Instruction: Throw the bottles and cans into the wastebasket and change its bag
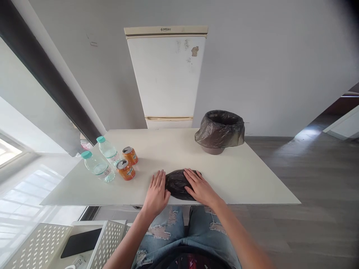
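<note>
A bunched black plastic bag [176, 185] lies on the white table [252, 183] near its front edge. My left hand [157, 192] rests flat along the bag's left side, fingers stretched out and pointing away from me. On the bag's right part lies my right hand [200, 186], its fingers extended over the plastic. Neither hand is closed round the bag. Farther back on the right stands a bin [213, 150] with a black bag liner [221, 130] folded over its rim.
Two clear plastic bottles [98, 168] with green caps and two orange cans [126, 170] stand at the table's left. Behind the table is a white fridge [168, 74]. A white perforated basket [106, 243] sits below, front left, with a dark flat object [81, 243] inside.
</note>
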`<state>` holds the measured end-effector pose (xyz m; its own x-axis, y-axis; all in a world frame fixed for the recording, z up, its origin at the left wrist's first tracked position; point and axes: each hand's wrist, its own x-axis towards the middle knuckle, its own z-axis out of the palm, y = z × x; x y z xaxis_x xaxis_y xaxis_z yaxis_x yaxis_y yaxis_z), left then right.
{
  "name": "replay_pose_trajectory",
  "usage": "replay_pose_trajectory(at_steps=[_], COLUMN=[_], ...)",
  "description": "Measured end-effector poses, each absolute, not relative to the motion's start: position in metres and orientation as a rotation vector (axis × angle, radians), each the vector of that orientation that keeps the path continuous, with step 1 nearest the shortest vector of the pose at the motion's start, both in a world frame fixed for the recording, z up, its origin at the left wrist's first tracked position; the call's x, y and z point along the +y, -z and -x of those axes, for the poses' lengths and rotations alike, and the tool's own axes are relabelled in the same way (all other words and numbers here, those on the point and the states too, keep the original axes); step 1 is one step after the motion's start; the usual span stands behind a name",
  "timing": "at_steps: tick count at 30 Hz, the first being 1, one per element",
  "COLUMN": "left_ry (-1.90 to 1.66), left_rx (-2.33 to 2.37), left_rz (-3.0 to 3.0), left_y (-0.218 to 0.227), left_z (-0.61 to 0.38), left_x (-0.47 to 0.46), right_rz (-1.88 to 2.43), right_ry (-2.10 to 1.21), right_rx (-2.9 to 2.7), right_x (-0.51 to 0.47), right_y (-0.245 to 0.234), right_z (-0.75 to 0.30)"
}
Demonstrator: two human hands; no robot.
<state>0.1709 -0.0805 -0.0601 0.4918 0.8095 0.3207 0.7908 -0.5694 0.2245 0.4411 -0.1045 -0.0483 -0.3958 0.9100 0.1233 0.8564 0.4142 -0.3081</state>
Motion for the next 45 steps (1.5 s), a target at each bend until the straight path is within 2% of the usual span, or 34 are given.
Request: replay_pose_trajectory(at_steps=[4,8,16,32,39,42,45], left_ry=[-0.664,-0.510,-0.376,-0.426,-0.537,-0.569,-0.450], left_rx=[1.190,0.973,1.017,1.026,0.987,1.067,1.031], left_rz=[-2.766,-2.858,-2.869,-2.863,-2.779,-2.670,-2.599], left_y=[0.040,0.043,0.069,0.069,0.047,0.033,0.030], left_z=[-0.194,-0.219,-0.216,-0.215,-0.197,-0.176,-0.153], left_x=[-0.072,-0.059,-0.053,-0.056,-0.053,-0.049,-0.042], right_rz=[1.475,1.464,1.556,1.533,1.489,1.515,1.577], right_ry=[-0.075,-0.132,-0.238,-0.157,-0.232,-0.406,-0.615], right_rx=[-2.207,-2.280,-2.396,-2.403,-2.208,-2.099,-2.138], right_x=[-0.103,-0.097,-0.101,-0.100,-0.107,-0.113,-0.115], right_y=[0.035,0.033,0.056,0.070,0.049,0.037,0.034], right_z=[-0.444,-0.445,-0.437,-0.438,-0.448,-0.465,-0.481])
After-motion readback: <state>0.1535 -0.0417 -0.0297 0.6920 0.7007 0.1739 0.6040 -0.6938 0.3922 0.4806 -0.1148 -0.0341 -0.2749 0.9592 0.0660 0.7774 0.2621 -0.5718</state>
